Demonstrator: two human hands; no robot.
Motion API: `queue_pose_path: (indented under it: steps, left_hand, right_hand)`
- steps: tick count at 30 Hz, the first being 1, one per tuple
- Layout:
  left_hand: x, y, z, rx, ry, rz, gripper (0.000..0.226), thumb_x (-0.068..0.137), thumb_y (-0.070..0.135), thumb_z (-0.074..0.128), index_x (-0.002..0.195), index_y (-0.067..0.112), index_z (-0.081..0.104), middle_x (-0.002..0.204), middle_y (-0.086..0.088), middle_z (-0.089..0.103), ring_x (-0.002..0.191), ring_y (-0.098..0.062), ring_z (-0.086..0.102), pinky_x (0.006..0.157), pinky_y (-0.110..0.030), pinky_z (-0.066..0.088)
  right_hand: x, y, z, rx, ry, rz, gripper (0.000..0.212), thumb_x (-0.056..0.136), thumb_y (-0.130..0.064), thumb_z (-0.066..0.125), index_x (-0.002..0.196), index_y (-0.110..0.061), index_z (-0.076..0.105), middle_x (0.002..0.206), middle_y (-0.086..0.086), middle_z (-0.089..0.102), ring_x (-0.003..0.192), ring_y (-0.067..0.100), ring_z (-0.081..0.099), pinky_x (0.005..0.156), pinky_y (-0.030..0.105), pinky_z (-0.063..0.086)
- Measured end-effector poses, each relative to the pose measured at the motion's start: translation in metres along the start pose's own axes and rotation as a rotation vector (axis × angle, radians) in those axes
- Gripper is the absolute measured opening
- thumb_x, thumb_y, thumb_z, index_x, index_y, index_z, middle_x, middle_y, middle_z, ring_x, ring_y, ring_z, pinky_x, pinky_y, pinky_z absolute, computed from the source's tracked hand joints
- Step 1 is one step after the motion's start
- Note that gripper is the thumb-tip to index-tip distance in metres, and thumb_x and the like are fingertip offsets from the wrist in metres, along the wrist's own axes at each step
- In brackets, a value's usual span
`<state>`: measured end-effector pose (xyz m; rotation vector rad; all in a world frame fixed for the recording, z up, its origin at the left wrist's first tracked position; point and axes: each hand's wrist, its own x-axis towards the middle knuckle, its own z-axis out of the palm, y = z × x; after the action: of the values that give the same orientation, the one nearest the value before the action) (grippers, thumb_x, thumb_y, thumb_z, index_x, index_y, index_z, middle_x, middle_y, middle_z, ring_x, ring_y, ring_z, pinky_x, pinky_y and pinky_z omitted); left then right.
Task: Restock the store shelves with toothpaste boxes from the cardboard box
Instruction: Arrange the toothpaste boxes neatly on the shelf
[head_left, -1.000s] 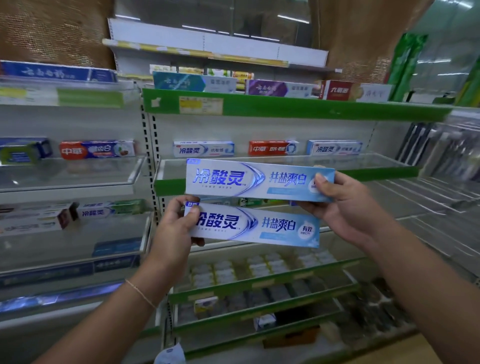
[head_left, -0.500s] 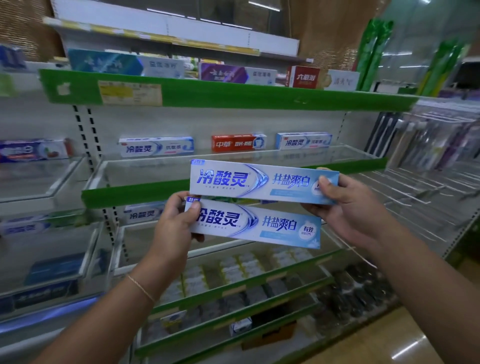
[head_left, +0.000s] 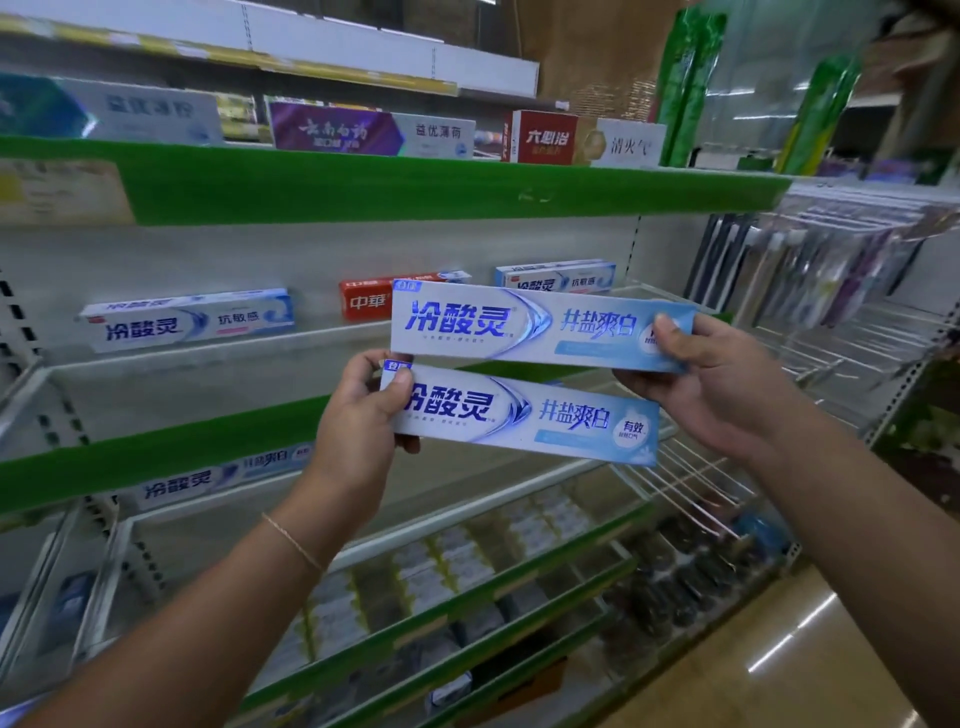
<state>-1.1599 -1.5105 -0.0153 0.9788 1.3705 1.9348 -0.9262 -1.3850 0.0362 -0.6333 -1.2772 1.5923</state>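
- Head view: the left hand (head_left: 358, 421) has its fingers wrapped round the left end of the lower toothpaste box (head_left: 524, 421), thumb across the front.
- The right hand (head_left: 722, 384) pinches the right end of the upper toothpaste box (head_left: 540, 330), thumb on its face.
- Both boxes are held level, one just above the other, in front of the clear shelf (head_left: 208, 364) with the green edge.
- On that shelf stand a blue-white box (head_left: 187, 319) and a red box (head_left: 363, 299), well apart.
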Motion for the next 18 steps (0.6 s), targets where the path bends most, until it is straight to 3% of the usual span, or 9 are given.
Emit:
queue_pose_path:
  steps: [5,11,15,18]
  left_hand:
    - [0.013,-0.011,0.030,0.008,0.054,0.015,0.017,0.100,0.008,0.044,0.094,0.020,0.054,0.067,0.008,0.064,0.059,-0.012,0.055,0.046,-0.025,0.040]
    - [0.020,-0.029,0.083,0.033,0.174,0.036,0.016,0.100,0.008,0.044,0.094,0.019,0.054,0.072,0.003,0.063,0.061,-0.015,0.054,0.047,-0.027,0.040]
    - [0.024,-0.034,0.118,0.014,0.260,0.040,0.016,0.100,0.008,0.044,0.096,0.019,0.055,0.068,0.006,0.064,0.059,-0.015,0.055,0.045,-0.025,0.041]
    - [0.029,-0.035,0.137,-0.013,0.327,0.067,0.016,0.100,0.009,0.043,0.096,0.019,0.054,0.074,0.001,0.064,0.061,-0.018,0.055,0.044,-0.023,0.040]
  right_hand:
    - [0.035,0.000,-0.025,-0.011,-0.056,0.013,0.043,0.077,-0.019,0.060,0.117,-0.006,0.056,0.113,0.014,0.067,0.096,0.024,0.069,0.078,0.036,0.059]
    - [0.087,-0.008,-0.073,-0.026,-0.153,0.067,0.038,0.090,-0.012,0.056,0.126,0.000,0.053,0.123,0.018,0.065,0.106,0.030,0.068,0.078,0.038,0.060]
    - [0.117,-0.019,-0.097,-0.086,-0.236,0.090,0.054,0.079,-0.019,0.062,0.129,0.000,0.054,0.127,0.019,0.064,0.108,0.032,0.065,0.094,0.048,0.054]
    - [0.139,-0.023,-0.109,-0.131,-0.309,0.107,0.055,0.076,-0.021,0.064,0.127,-0.002,0.056,0.126,0.018,0.065,0.113,0.036,0.064,0.096,0.055,0.051]
